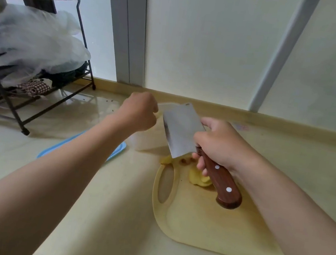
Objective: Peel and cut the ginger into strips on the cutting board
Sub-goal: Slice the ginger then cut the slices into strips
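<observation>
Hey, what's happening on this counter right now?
A person is preparing ginger. Their right hand grips a cleaver by its wooden handle, with the blade lifted above the cutting board, where a few pale yellow ginger pieces lie. The left hand is curled in a fist beside the blade, by a clear container; whether it holds anything is hidden. A blue lid lies left of the board.
</observation>
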A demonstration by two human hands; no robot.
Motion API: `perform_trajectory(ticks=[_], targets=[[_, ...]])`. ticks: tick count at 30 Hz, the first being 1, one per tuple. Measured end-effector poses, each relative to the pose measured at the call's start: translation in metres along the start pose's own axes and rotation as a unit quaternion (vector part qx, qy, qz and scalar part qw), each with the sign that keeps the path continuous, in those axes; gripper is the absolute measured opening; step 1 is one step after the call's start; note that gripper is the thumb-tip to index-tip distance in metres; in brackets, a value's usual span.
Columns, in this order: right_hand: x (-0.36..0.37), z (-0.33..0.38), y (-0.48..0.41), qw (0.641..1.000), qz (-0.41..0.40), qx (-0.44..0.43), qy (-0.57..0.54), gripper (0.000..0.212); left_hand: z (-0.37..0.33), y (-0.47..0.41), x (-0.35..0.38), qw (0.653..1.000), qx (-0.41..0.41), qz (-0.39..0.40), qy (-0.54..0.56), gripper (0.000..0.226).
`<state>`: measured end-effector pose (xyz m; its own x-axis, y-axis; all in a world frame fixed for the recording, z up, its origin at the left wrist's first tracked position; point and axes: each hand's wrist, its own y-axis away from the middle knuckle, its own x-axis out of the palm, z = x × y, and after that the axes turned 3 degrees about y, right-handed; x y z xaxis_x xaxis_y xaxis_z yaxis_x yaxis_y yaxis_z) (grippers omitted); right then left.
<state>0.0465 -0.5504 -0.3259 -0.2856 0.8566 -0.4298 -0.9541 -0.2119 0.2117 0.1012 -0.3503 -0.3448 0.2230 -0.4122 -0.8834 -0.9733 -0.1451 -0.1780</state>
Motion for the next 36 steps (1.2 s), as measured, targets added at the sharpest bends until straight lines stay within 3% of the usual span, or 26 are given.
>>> perform_trajectory(ticks=[11, 20, 26, 36], targets=[[-0.023, -0.014, 0.018, 1.000, -0.009, -0.023, 0.010, 0.070, -0.009, 0.003, -0.003, 1.000, -0.002, -0.025, 0.012, 0.041], [-0.062, -0.034, 0.047, 0.998, -0.040, -0.033, -0.020, 0.047, -0.057, 0.032, -0.014, 0.986, 0.086, -0.094, 0.103, 0.032], [-0.095, -0.065, 0.082, 0.996, -0.054, -0.053, -0.051, 0.082, -0.092, 0.055, -0.002, 0.975, 0.120, -0.095, 0.164, 0.029], [-0.128, -0.121, 0.116, 0.979, -0.071, -0.025, -0.190, 0.022, -0.127, 0.084, 0.035, 0.970, 0.180, -0.050, 0.155, 0.026]])
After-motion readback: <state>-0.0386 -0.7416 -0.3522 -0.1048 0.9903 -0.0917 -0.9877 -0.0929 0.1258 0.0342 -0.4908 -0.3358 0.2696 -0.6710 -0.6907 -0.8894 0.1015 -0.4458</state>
